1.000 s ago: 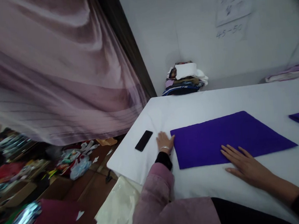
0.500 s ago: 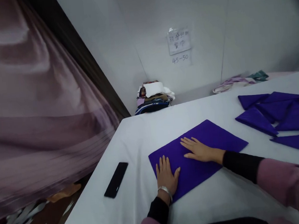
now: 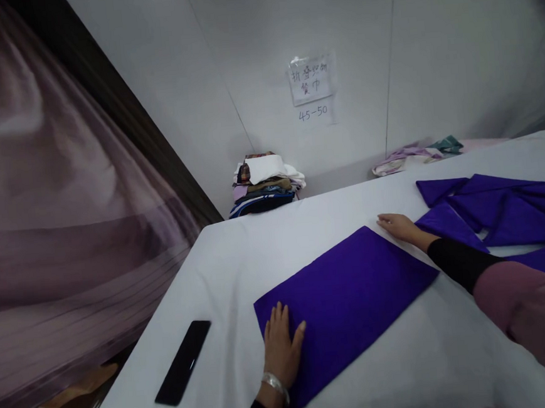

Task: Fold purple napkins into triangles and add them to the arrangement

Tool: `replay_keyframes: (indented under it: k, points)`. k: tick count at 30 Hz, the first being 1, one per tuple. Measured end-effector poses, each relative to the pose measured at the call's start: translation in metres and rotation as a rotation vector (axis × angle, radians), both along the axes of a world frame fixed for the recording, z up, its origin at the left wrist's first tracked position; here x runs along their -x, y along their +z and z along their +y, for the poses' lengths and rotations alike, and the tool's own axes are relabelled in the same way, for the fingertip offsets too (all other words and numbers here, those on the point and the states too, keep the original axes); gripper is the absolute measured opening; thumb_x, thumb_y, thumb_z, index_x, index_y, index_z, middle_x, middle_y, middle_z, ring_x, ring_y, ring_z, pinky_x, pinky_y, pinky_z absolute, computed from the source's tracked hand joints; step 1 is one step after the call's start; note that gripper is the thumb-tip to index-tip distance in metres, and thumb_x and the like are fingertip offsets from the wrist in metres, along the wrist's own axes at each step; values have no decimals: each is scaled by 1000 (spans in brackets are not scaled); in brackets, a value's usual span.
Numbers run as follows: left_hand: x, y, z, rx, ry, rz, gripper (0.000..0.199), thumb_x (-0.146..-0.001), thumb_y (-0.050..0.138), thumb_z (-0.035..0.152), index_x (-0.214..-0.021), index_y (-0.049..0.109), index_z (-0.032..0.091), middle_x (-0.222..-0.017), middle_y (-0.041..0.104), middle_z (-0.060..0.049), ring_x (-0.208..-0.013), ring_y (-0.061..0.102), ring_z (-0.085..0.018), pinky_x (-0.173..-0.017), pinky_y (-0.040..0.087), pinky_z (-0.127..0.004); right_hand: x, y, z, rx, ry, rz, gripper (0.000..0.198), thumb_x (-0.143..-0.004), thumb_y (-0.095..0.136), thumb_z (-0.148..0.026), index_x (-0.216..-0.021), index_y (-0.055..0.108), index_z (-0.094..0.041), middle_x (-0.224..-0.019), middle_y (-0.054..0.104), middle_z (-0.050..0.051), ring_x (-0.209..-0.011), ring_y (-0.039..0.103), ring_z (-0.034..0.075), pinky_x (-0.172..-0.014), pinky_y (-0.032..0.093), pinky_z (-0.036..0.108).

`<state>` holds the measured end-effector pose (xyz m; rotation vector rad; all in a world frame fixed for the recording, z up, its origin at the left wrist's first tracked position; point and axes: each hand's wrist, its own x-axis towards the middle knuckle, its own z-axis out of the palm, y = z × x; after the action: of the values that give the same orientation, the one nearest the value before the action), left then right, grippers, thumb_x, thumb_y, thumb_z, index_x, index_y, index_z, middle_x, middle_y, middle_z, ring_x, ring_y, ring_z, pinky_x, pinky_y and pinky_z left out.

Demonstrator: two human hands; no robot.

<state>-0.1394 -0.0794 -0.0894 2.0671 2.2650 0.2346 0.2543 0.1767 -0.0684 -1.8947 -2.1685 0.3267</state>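
A purple cloth napkin (image 3: pixel 344 305), folded into a flat rectangle, lies slantwise on the white-covered table. My left hand (image 3: pixel 283 349), with a silver bangle at the wrist, rests flat on the napkin's left end, fingers stretched out. Beyond the napkin's far right edge is my right hand (image 3: pixel 399 227), close to the far corner. Its fingers are extended and lie near together, with nothing seen in them. Several folded purple napkins (image 3: pixel 513 210) overlap on the table to the right, partly behind my right forearm.
A black phone (image 3: pixel 184 363) lies on the white tablecloth (image 3: pixel 213 284) at the left. Behind the table's far edge stand a stack of folded clothes (image 3: pixel 265 185) and some crumpled fabric (image 3: pixel 408 157). A handwritten sign (image 3: pixel 310 80) is on the wall. Pink curtain (image 3: pixel 56 215) hangs at the left.
My right hand has left the middle of the napkin and moved right, past its far right edge. My left hand stays on the left end. The whole view has shifted slightly.
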Motion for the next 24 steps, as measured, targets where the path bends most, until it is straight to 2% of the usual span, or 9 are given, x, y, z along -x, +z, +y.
replay_keyframes:
  k: [3,6,9,12,16,20,22,24]
  points:
    - [23,9,15,-46,103,35,50,-89,36,38,-133,40,15,-144,34,-12,-134,26,-26,-106,27,-49,14,1,-5,28,43,-23,39,-87,40,-34,-116,60,-16,-117,63,8,-110,55,20,-92,40,27]
    - [42,22,32,-38,166,86,44,-88,40,33,-128,47,14,-135,46,-14,-126,38,-26,-103,30,-46,31,3,-3,63,37,-65,39,-81,49,-30,-114,60,-11,-111,64,14,-105,57,25,-85,43,30]
    - [50,34,45,-5,192,95,39,-87,44,31,-121,53,15,-122,55,-14,-114,48,-26,-95,37,-39,43,4,2,109,11,-103,36,-76,53,-23,-106,63,-8,-107,64,20,-101,58,29,-79,44,34]
    - [52,41,54,38,229,68,29,-83,50,32,-105,62,17,-107,60,-11,-103,53,-25,-86,41,-36,46,6,5,163,-8,-110,30,-73,52,-19,-98,65,-9,-102,65,19,-95,60,29,-73,45,33]
    - [54,45,70,64,232,13,15,-81,55,28,-83,65,17,-92,64,-8,-92,57,-21,-79,42,-30,36,10,3,216,9,-80,20,-69,53,-14,-82,67,-11,-90,67,15,-86,62,26,-67,44,30]
    - [53,47,99,47,221,-68,15,-83,52,27,-87,63,17,-87,67,-5,-83,60,-17,-73,44,-26,13,13,-12,281,16,-8,11,-69,54,-16,-66,64,-14,-69,65,8,-67,62,20,-58,43,27]
    - [50,47,117,24,212,-103,16,-84,51,24,-91,63,16,-89,67,-6,-84,61,-17,-74,45,-26,-2,12,-25,318,2,33,11,-71,54,-18,-66,62,-14,-63,63,6,-57,59,16,-53,42,25]
    - [41,48,129,-20,196,-126,19,-83,51,22,-98,61,14,-99,66,-9,-92,60,-18,-80,45,-27,-19,11,-38,340,-16,65,13,-74,52,-19,-69,62,-13,-61,63,6,-52,57,14,-51,42,25]
